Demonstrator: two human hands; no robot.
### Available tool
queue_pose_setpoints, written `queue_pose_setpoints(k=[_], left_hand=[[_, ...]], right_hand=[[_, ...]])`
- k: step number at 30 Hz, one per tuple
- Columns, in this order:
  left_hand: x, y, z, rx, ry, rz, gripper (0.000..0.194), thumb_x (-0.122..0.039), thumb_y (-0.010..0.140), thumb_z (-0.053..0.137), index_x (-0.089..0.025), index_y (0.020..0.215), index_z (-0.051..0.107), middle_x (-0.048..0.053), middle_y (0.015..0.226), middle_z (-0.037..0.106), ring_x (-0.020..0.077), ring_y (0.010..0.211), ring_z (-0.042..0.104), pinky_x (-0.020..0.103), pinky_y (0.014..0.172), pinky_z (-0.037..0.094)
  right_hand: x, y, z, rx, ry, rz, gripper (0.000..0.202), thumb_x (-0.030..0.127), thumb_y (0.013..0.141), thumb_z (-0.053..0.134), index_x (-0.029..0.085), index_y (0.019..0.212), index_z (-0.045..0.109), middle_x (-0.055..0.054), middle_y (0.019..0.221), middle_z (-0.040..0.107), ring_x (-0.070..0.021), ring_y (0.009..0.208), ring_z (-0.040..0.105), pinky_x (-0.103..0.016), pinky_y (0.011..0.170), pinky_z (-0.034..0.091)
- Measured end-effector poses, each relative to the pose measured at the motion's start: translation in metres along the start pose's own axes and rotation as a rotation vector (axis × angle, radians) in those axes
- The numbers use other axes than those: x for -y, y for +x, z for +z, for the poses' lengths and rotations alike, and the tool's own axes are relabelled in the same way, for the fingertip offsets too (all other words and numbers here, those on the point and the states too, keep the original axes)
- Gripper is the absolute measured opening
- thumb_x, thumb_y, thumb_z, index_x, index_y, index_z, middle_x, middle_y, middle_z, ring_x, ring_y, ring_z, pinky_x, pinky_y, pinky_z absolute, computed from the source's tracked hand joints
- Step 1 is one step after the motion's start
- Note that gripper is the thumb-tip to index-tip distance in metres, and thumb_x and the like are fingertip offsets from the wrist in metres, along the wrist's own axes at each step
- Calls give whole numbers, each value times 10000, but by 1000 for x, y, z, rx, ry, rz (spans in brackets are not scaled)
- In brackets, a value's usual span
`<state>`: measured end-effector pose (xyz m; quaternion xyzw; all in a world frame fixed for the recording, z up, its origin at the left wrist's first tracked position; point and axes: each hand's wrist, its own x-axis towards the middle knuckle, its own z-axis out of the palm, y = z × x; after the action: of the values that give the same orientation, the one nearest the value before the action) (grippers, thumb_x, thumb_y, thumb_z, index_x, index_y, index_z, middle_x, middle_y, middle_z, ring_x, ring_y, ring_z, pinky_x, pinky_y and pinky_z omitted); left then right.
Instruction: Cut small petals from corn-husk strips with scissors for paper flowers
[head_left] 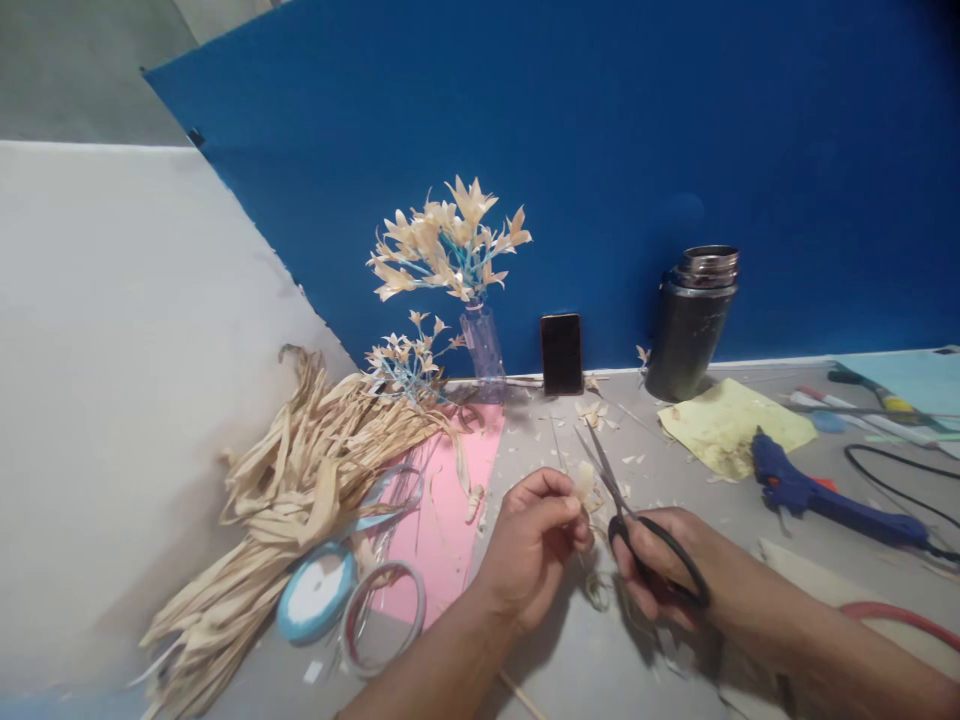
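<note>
Between the thumb and fingers of my left hand (536, 540) is pinched a small pale piece of dried husk (584, 482). My right hand (671, 570) grips black-handled scissors (611, 475), its fingers through the loops. The blades are slightly parted and point up and away, just right of the husk piece. Several husk scraps (592, 413) lie scattered on the table beyond the blades. At the left rests a large bundle of dried husks (300, 470), partly over a pink sheet (442, 530).
Husk flowers (457, 235) stand in a clear bottle (484, 350) at the back, near a phone (562, 355) and a dark flask (690, 325). A blue glue gun (825, 495) lies right, beside yellow paper (731, 425). Ribbon (317, 592) and a tape roll (382, 618) sit left.
</note>
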<state>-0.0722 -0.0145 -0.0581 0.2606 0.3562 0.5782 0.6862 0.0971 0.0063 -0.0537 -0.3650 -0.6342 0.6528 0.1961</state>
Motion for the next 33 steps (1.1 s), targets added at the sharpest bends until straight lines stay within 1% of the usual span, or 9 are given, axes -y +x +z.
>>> queue_pose_setpoints(k=[3, 6, 8, 11, 16, 19, 21, 27, 33], left_hand=[[-2, 0, -2, 69, -43, -61, 121, -143, 662, 649, -160, 681, 531, -20, 555, 498, 91, 519, 446, 223, 533, 341], [-3, -1, -4, 128, -40, -149, 109, -146, 640, 635, -159, 656, 528, -21, 564, 480, 91, 508, 430, 227, 512, 326], [-3, -2, -4, 181, 5, -200, 94, -154, 630, 626, -159, 639, 533, -20, 549, 474, 93, 490, 425, 235, 506, 326], [-1, -3, -6, 220, 140, -214, 96, -164, 623, 629, -156, 601, 535, -18, 510, 469, 95, 470, 433, 247, 521, 340], [2, -3, -2, 109, 265, -143, 114, -198, 663, 673, -155, 639, 571, -8, 565, 524, 111, 531, 511, 256, 574, 393], [0, -3, 1, 30, 223, -76, 130, -198, 678, 699, -153, 655, 578, 19, 690, 605, 131, 640, 586, 259, 623, 440], [-3, -2, 2, 21, 166, -40, 135, -181, 674, 695, -149, 640, 569, 42, 755, 652, 152, 700, 626, 264, 646, 458], [-15, 0, -5, 43, 61, -57, 114, -157, 645, 633, -157, 613, 524, 68, 660, 683, 179, 629, 651, 255, 575, 442], [-20, 0, -7, 53, 31, -44, 93, -150, 632, 614, -155, 609, 524, 69, 646, 687, 182, 604, 652, 253, 552, 438]], right_hand=[[2, 0, -3, -27, 48, -29, 529, 684, 812, 566, 164, 714, 555, 6, 579, 553, -89, 471, 402, -230, 470, 294], [-1, 1, -7, -198, 117, -24, 388, 533, 758, 708, 168, 810, 585, 55, 565, 480, -89, 498, 380, -219, 471, 276], [-4, 1, -10, -292, 164, -50, 351, 459, 744, 729, 176, 899, 591, 65, 577, 471, -93, 516, 381, -216, 476, 284], [-5, 0, -12, -318, 170, -102, 294, 399, 759, 714, 177, 912, 596, 62, 588, 485, -96, 536, 398, -216, 491, 309], [0, -2, -8, -424, 150, -84, 256, 332, 724, 751, 173, 853, 596, 62, 608, 501, -83, 525, 400, -209, 490, 324], [1, -3, -6, -469, 160, -82, 298, 384, 726, 763, 176, 860, 598, 55, 619, 524, -88, 527, 422, -211, 494, 343], [1, -3, -6, -373, 125, -66, 337, 473, 765, 729, 172, 849, 601, 46, 606, 533, -91, 510, 426, -213, 477, 332], [-5, -5, -11, 179, 33, -55, 587, 709, 831, 536, 128, 857, 616, -61, 709, 660, -100, 508, 475, -226, 482, 345], [-7, -6, -10, 263, 11, 40, 556, 693, 815, 569, 140, 758, 582, -50, 650, 645, -74, 454, 436, -197, 428, 296]])
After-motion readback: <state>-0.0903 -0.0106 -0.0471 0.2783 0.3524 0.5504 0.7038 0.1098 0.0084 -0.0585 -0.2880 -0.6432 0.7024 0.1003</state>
